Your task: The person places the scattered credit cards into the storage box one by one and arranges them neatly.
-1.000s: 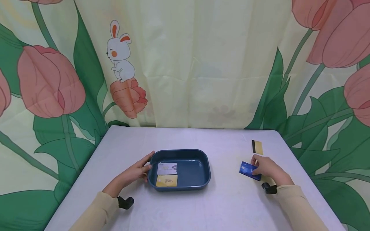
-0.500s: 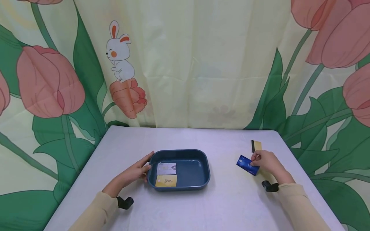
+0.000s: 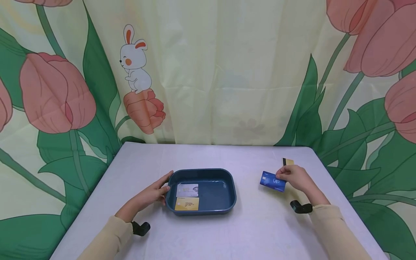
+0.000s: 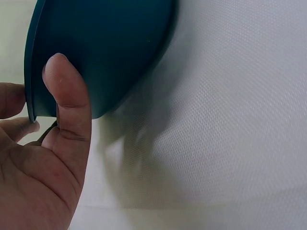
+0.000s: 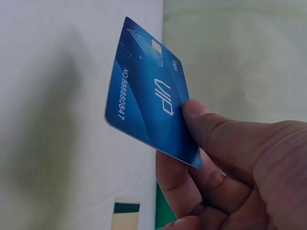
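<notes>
My right hand (image 3: 295, 177) pinches a blue VIP card (image 3: 271, 182) by its right end, thumb on the printed face. In the right wrist view the card (image 5: 146, 91) stands tilted, its chip and number showing. My left hand (image 3: 151, 195) rests against the left side of a dark blue tray (image 3: 235, 196), its fingers at the rim. The left wrist view shows the thumb (image 4: 72, 96) laid straight along the tray's outer wall (image 4: 115, 43). Inside the tray, at its left, lie a silver VIP card (image 3: 187, 190) and a gold card (image 3: 186, 204).
Behind the right hand a gold card with a black stripe (image 3: 287, 161) lies on the white-covered table (image 3: 208, 238), partly hidden by the hand. A curtain printed with tulips and a rabbit (image 3: 136, 65) hangs at the table's far edge.
My right hand has moved the blue card up off the table and leftward, turning its face into view. Its hand now covers part of the striped gold card. The left hand and tray stay put.
</notes>
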The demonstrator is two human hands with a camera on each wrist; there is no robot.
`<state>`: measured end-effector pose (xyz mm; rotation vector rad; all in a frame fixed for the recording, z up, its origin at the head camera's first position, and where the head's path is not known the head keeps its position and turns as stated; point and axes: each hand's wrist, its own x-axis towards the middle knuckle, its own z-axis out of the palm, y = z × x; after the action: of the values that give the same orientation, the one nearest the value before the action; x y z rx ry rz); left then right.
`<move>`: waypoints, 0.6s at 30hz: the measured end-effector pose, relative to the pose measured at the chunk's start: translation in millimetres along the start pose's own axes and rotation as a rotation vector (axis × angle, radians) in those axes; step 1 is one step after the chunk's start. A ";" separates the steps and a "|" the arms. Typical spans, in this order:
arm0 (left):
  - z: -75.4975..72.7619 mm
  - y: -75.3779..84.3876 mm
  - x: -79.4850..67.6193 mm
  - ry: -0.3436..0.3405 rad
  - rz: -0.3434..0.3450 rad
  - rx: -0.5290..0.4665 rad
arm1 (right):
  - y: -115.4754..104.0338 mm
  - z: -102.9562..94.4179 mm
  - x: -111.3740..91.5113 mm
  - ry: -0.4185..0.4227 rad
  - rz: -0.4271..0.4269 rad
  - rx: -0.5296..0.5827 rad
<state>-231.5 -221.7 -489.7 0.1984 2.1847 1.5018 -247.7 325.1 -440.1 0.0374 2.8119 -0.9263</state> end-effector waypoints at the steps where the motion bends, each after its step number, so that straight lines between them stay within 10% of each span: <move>1: 0.1 0.1 -0.2 0.001 -0.001 0.001 | -2.7 0.1 0.0 0.003 -0.004 0.007; 18: 1.4 1.6 -2.1 0.010 -0.003 0.012 | -47.1 11.8 -1.3 0.038 -0.080 0.063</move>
<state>-229.2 -220.7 -488.0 0.1911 2.2014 1.4915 -248.2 280.2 -421.5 -0.0494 2.8362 -1.0429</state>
